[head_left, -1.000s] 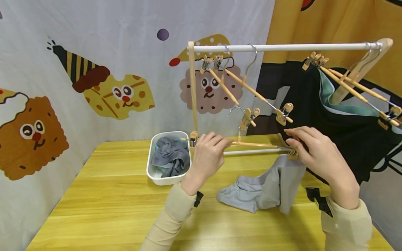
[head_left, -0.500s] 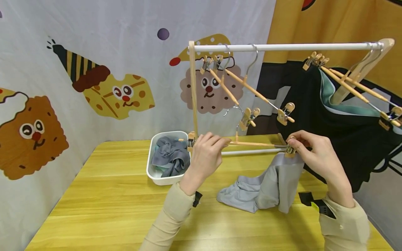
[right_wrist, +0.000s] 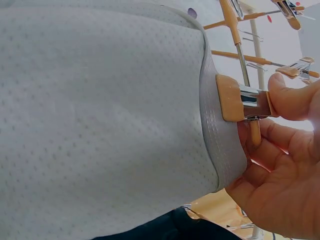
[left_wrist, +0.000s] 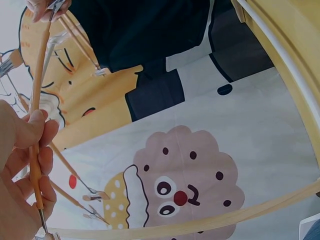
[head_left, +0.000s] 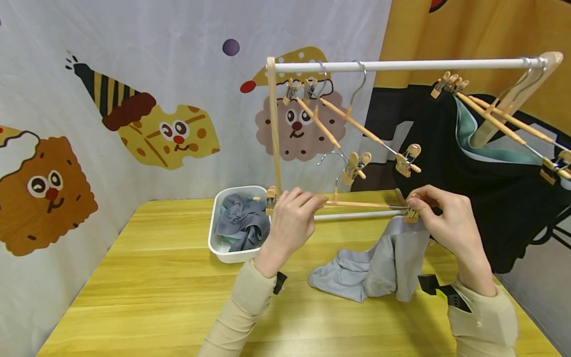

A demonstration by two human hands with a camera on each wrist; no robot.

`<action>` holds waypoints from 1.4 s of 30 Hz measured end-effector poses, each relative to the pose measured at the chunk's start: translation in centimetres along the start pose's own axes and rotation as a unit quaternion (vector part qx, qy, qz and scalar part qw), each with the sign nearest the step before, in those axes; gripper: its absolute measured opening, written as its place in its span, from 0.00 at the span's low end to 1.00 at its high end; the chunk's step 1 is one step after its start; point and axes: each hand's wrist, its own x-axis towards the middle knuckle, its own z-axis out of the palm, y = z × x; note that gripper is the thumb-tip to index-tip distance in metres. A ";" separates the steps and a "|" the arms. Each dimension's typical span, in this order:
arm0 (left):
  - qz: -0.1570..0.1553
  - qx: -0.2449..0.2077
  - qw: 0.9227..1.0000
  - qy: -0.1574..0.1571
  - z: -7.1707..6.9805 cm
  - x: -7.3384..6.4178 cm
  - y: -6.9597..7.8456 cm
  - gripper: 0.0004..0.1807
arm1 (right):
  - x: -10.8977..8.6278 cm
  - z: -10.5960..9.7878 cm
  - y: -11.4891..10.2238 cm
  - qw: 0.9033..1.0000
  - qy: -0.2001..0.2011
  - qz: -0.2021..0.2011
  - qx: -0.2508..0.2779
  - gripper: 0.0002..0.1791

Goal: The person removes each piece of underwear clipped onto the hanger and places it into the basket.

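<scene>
Since the earliest frame, the right hand [head_left: 450, 218] has been closed up: its thumb and fingers, parted then beside the right clip [head_left: 411, 214], are now pinched on that clip's handles. The held hanger [head_left: 361, 204] has been shifted slightly leftward, and the top of the grey garment [head_left: 383, 270] has been carried along with it. Against the middle frame, hardly any change is seen.

Five hangers are counted: the held one, two hung toward the left end of the rail [head_left: 424, 65] and two toward its right end, where black cloth [head_left: 446, 173] is hung, green showing at its upper edge. Two clips are borne by the held hanger, the left clip [head_left: 270, 201] at its other end. One basin [head_left: 231, 256], with grey and green cloths [head_left: 243, 220] heaped inside, is placed near the back edge of the table [head_left: 165, 282].

The hanger's bar is grasped by the left hand [head_left: 292, 218], with the fingers curled round it. The grey garment's waistband is overlapped by the right clip's wooden tip; its lower part is spread on the table, toward the right edge.
</scene>
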 end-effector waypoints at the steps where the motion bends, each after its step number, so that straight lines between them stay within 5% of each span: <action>1: 0.000 0.000 1.000 -0.001 0.0 0.0 0.0 0.07 | 0.0 0.0 0.0 1.000 0.004 -0.006 0.000 0.02; 17: -0.004 -0.003 1.000 -0.007 -0.1 0.1 0.2 0.07 | 0.0 -0.1 -0.4 0.999 0.035 -0.031 -0.015 0.02; 25: -0.005 -0.001 1.000 -0.009 -0.2 0.2 0.2 0.08 | -0.3 0.1 -0.4 1.000 0.008 -0.023 0.005 0.04; 31: -0.004 0.002 1.000 -0.009 -0.2 0.1 0.2 0.08 | -0.7 1.2 -1.5 0.992 0.072 -0.087 -0.048 0.15; 35: -0.003 0.005 1.000 -0.010 0.0 0.0 0.3 0.08 | -0.7 2.3 -2.3 0.971 0.111 -0.193 -0.092 0.18; 38: 0.001 0.008 1.000 -0.007 0.2 0.1 0.5 0.07 | -0.8 3.2 -2.9 0.951 0.106 -0.266 -0.120 0.17; 42: 0.005 0.009 1.000 -0.008 0.3 0.2 0.8 0.06 | -1.2 4.5 -3.5 0.948 0.082 -0.278 -0.132 0.24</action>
